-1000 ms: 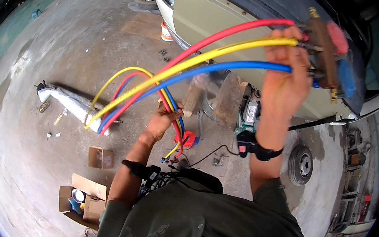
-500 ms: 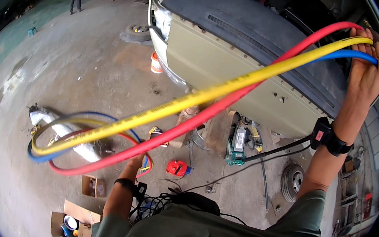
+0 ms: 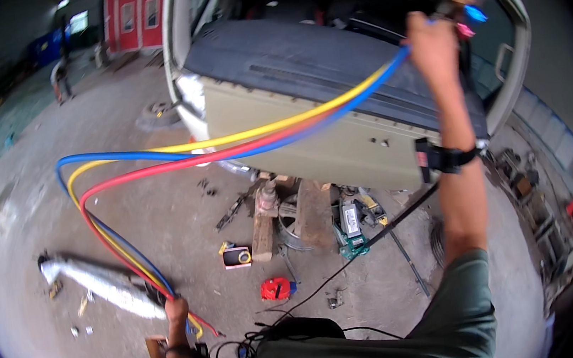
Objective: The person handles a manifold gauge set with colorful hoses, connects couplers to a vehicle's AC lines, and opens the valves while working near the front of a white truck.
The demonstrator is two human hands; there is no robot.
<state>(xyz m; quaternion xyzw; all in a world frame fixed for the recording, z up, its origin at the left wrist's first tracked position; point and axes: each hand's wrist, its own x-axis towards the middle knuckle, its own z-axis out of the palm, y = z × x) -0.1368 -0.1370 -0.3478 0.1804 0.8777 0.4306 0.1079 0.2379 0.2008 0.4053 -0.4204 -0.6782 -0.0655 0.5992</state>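
The right hand [image 3: 432, 39] had moved up and left, grasping the three gauge hoses [image 3: 239, 139] at upper right; these ran leftward, then bent down to the left hand [image 3: 176, 309], clenched around them at lower left.

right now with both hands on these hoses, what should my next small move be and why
Probably draw your left hand a little further from your right hand: the red hose, yellow hose and blue hose swing out in a loose bend between them, so taking up that slack might make them easier to control.
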